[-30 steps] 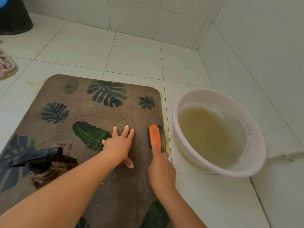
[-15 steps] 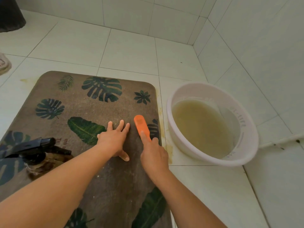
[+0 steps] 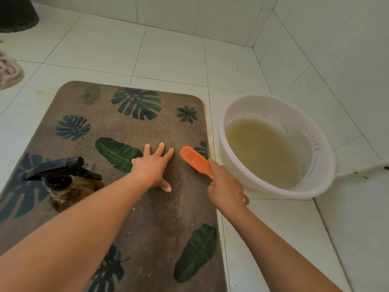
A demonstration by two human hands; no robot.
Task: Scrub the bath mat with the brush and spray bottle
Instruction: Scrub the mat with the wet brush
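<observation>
A brown bath mat (image 3: pixel 130 127) printed with green leaves lies on the white tiled floor. My left hand (image 3: pixel 154 167) presses flat on the mat's middle with fingers spread. My right hand (image 3: pixel 226 186) grips the handle of an orange brush (image 3: pixel 194 160), whose head lies on the mat near its right edge, angled up and to the left. A spray bottle (image 3: pixel 63 175) with a black trigger head stands on the mat at the left, close to my left forearm.
A white plastic basin (image 3: pixel 320 165) of cloudy yellowish water sits on the floor just right of the mat. Tiled walls meet in a corner behind it. A pinkish cloth (image 3: pixel 9 71) lies at the far left, a dark object (image 3: pixel 17 13) at top left.
The brush has swept left across the mat and back toward the right edge, now angled leftward. My left hand stays pressed in place.
</observation>
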